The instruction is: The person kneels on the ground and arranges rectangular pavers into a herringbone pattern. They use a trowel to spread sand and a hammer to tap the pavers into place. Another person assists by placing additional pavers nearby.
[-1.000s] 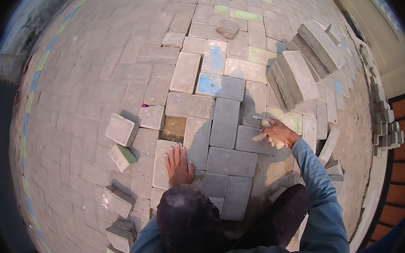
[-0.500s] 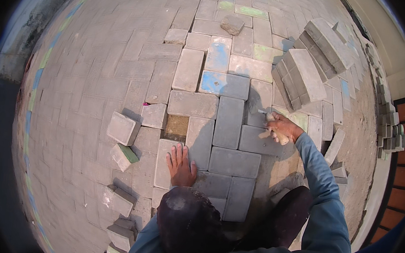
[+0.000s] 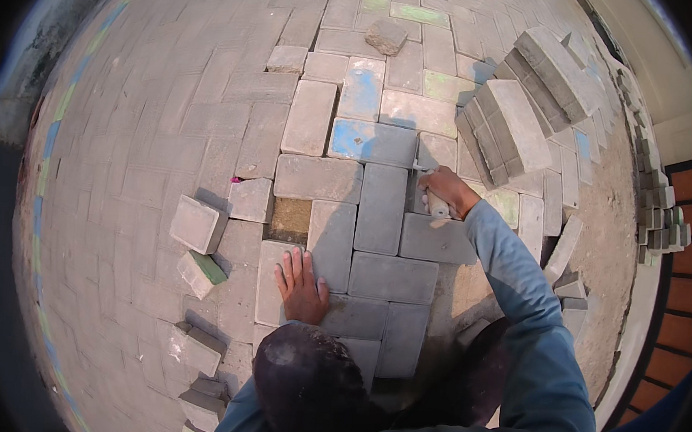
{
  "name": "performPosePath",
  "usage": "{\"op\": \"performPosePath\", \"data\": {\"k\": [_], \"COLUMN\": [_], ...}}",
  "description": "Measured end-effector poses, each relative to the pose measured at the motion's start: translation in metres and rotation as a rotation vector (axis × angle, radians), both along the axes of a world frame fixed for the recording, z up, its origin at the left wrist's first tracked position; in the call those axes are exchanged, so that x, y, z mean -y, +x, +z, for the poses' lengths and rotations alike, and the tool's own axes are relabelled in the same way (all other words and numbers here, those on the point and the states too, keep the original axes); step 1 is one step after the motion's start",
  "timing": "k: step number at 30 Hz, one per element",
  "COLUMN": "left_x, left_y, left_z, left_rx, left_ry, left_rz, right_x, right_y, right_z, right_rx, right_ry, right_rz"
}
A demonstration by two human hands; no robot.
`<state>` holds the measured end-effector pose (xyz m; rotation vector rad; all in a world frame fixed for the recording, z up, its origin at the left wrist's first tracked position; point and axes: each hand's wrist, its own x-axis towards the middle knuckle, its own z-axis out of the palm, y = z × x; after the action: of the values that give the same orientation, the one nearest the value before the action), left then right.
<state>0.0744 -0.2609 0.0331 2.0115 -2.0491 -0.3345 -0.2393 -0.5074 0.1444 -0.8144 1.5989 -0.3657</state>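
My left hand (image 3: 302,284) lies flat with its fingers spread on grey pavers (image 3: 374,277) laid in the ground in front of me. My right hand (image 3: 448,191) reaches forward and is closed around the pale handle of a small tool (image 3: 435,204); the tool's far end rests on a paver by a blue-painted block (image 3: 372,141). A square gap showing sandy bed (image 3: 289,218) sits just ahead of my left hand. My blue sleeve (image 3: 519,294) runs back to the lower edge.
Loose pavers lie at the left (image 3: 197,224), (image 3: 202,274), (image 3: 201,349). Stacks of pavers lean on edge at the upper right (image 3: 507,127), (image 3: 556,70). A single block (image 3: 386,36) sits far ahead. Bare sand (image 3: 604,236) and an orange brick strip (image 3: 683,267) border the right.
My right hand has moved left and farther forward with the tool, from beside the leaning stack onto the laid pavers. My left hand has stayed flat in place.
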Motion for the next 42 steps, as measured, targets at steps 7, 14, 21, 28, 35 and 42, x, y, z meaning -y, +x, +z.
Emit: {"op": "performPosePath", "data": {"k": [7, 14, 21, 28, 35, 42], "left_x": [0.008, 0.003, 0.005, 0.002, 0.011, 0.004], "left_y": [-0.007, 0.003, -0.004, -0.003, -0.001, 0.001], "left_z": [0.009, 0.006, 0.007, 0.003, 0.014, 0.010], "left_rx": [-0.076, -0.035, -0.071, -0.048, -0.078, -0.106], "left_ry": [0.047, 0.018, 0.041, 0.015, 0.074, 0.060], "left_rz": [-0.015, 0.002, -0.001, 0.004, 0.011, 0.014], "right_x": [0.009, 0.012, 0.012, 0.013, -0.042, -0.094], "right_y": [-0.053, -0.029, -0.029, -0.033, -0.070, -0.054], "right_z": [-0.007, 0.008, 0.010, 0.017, 0.092, 0.027], "right_rx": [0.192, 0.115, 0.122, 0.175, 0.045, -0.070], "right_ry": [0.074, 0.119, 0.112, 0.119, -0.094, -0.024], "right_rz": [0.067, 0.078, -0.040, 0.008, 0.020, 0.054]}}
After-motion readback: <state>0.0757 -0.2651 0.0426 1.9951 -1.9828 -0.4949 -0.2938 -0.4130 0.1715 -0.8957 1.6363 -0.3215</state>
